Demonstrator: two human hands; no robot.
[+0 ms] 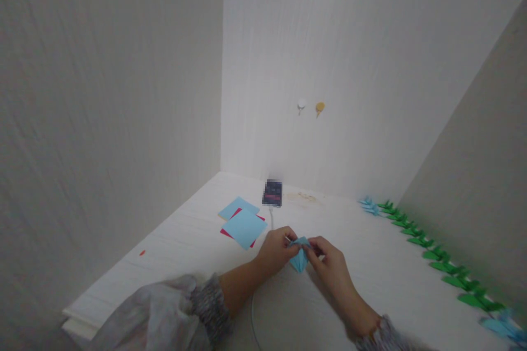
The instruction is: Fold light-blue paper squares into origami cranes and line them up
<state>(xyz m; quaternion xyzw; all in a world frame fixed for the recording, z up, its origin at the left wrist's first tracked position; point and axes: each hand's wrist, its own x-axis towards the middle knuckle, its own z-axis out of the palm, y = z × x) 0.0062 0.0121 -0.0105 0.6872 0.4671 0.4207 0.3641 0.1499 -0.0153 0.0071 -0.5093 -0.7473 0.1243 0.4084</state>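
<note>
Between my two hands is a small folded piece of light blue origami paper (300, 261), with creases running down to a point at its lower end. My left hand (276, 248) pinches its left side, thumb and fingers closed on the edge. On the opposite side my right hand (329, 258) grips the paper between thumb and forefinger. Parts of the upper fold are covered by my fingertips. Left of my hands lie square paper sheets (245, 227), light blue on top with red corners showing underneath, beside another light blue stack (236, 207).
A row of folded green paper pieces (436, 255) runs along the right wall, with blue folded ones (369, 205) at its far end. A phone-like dark device (272, 193) stands by the back wall, its white cable (253, 318) passing under my left arm. Two hooks (320, 107) hang on the wall.
</note>
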